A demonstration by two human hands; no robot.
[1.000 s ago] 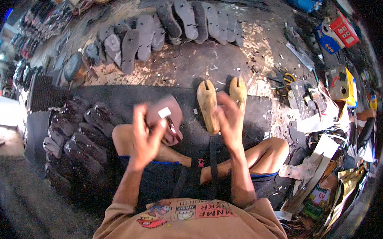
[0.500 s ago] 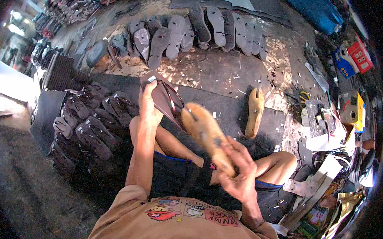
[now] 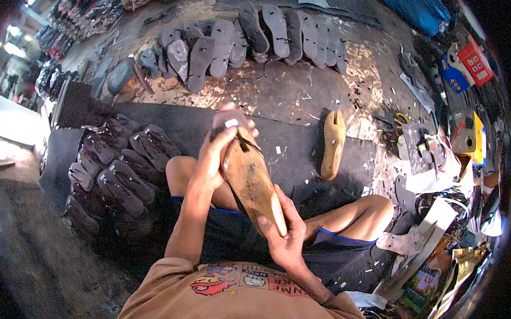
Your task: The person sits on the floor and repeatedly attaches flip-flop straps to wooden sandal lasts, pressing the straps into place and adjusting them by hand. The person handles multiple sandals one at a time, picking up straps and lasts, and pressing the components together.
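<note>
A wooden shoe last [image 3: 251,179] lies along a dark brown flip-flop [image 3: 240,119], its forked front end under the straps. My left hand [image 3: 216,154] grips the flip-flop at the toe end, thumb on top near a small white label. With thumb and fingers on either side, my right hand [image 3: 286,227] is closed round the heel end of the last. Most of the flip-flop's sole is hidden beneath the wood. A second wooden last [image 3: 333,146] lies on the dark mat to the right, its slotted end pointing away from me.
Strapped dark flip-flops [image 3: 126,184] are piled at my left beside a stack of ridged black sheets [image 3: 82,105]. A row of grey soles [image 3: 221,48] stretches across the far floor. Yellow-handled scissors [image 3: 401,118], boxes [image 3: 475,64] and scraps crowd the right side.
The last has moved from beside the flip-flop onto its sole, its front end now under the straps. My right hand has shifted left with it, and the flip-flop has turned toward the last.
</note>
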